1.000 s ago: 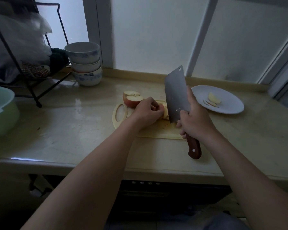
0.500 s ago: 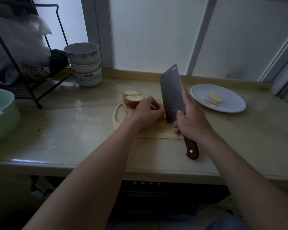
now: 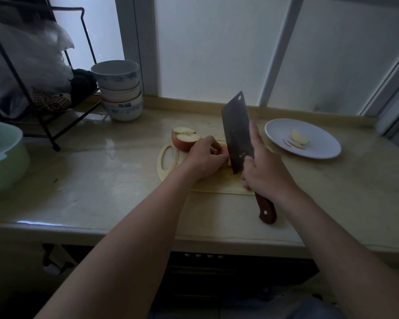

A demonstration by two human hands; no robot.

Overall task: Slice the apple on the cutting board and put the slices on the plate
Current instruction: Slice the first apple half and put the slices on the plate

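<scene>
A pale cutting board (image 3: 219, 184) lies on the counter. A red apple half (image 3: 184, 138) stands at its back left corner, cut face up. My left hand (image 3: 205, 158) holds down an apple piece (image 3: 226, 155) on the board, fingers curled over it, so most of it is hidden. My right hand (image 3: 266, 171) grips a cleaver (image 3: 236, 132) by its brown handle, index finger laid along the blade. The blade stands nearly upright right beside my left fingers, its edge at the apple piece. A white plate (image 3: 318, 148) at the right holds apple slices (image 3: 297, 139).
Stacked bowls (image 3: 119, 90) stand at the back left by the window. A black wire rack (image 3: 37, 88) with bags sits further left. A green basin (image 3: 2, 157) fills the left edge. The counter's front edge runs below my forearms.
The cleaver has shifted left, closer to my left fingers, and its blade has turned more edge-on. My left hand has stayed on the apple piece.
</scene>
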